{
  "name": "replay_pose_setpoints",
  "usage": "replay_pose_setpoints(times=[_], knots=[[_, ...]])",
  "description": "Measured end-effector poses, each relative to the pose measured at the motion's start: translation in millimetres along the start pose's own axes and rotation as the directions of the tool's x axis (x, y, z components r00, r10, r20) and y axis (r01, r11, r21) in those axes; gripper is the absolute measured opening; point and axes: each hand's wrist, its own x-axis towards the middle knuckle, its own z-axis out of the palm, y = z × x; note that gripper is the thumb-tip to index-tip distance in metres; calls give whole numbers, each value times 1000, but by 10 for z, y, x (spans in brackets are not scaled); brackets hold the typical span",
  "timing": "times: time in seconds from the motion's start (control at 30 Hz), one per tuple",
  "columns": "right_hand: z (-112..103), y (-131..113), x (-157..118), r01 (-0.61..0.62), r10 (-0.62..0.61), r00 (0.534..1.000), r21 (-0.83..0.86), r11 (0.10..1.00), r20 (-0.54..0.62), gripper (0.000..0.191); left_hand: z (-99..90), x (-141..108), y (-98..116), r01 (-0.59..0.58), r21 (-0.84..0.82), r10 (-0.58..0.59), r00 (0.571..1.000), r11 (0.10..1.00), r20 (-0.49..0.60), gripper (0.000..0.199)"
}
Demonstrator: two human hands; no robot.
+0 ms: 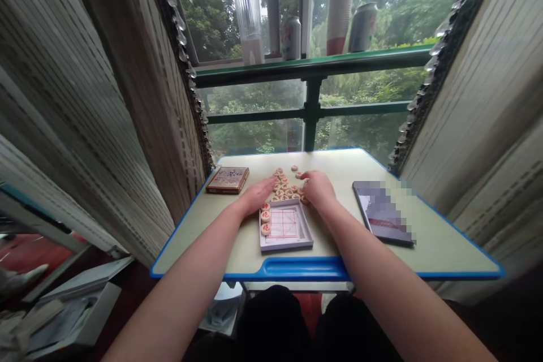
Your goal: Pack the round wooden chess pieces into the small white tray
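Round wooden Chinese chess pieces lie in a cluster on the table behind a shallow white box. My left hand rests along the cluster's left side, open, its fingers stretched out and close together. On the right, my right hand curves around the cluster's edge with fingers bent and apart. Its index fingertip touches one outlying piece; the other fingertips are partly hidden. Three pieces with red characters stand in a column inside the box's left edge, over a sheet printed with red grid lines.
A decorated box lid or flat box lies at the table's left. A tablet-like dark-framed object, partly pixelated, lies at the right. One single piece sits farther back. Cans and stacked cups stand on the window ledge.
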Motion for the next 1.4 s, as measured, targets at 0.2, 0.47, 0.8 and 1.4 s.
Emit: replay_pose_setpoints(times=[0.2,0.47,0.8,1.4], knots=[[-66,125,31,-198,193,979,85,976,72,43,-6,-17,42,31,-31,-30,998,999,51,66],[-147,228,1,-212,211,977,177,961,25,44,-32,2,-45,134,-341,-124,991,930,52,80],[-81,205,64,-99,99,995,189,977,7,40,-62,-3,-32,175,-338,-167,985,925,52,83],[-8,153,51,34,-31,992,-30,999,118,31,-77,-6,-8,151,-345,-131,988,926,81,74]])
